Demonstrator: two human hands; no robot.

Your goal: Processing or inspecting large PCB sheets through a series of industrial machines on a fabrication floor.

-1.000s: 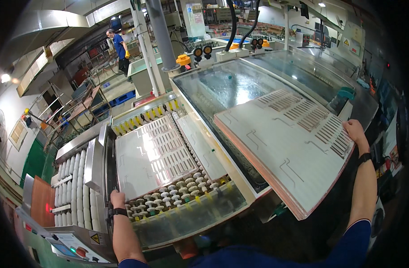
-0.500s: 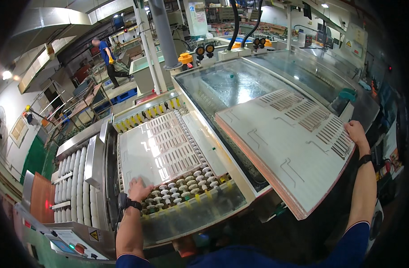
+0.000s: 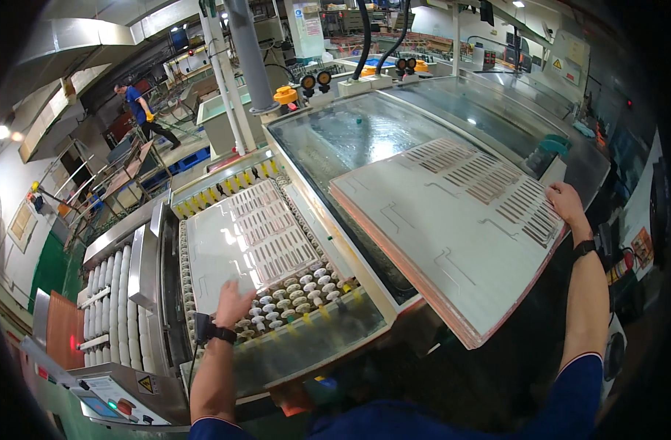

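My left hand point(image 3: 233, 303) lies flat with spread fingers on the near edge of a white slotted panel point(image 3: 251, 242) that rests on the conveyor rollers point(image 3: 299, 286) of a machine. My right hand point(image 3: 566, 205) rests on the far right edge of a stack of large white slotted panels point(image 3: 453, 220) lying over the machine's glass cover point(image 3: 350, 139). Both wrists wear dark bands.
White rollers point(image 3: 104, 301) run along the left side of the machine, with a control panel point(image 3: 108, 400) at lower left. A person in blue point(image 3: 139, 106) stands far back on the left. Pipes, gauges and other machinery fill the background.
My left hand has moved forward from the machine's near edge onto the white panel on the rollers, and that panel has slid farther away. My right hand stays on the stack.
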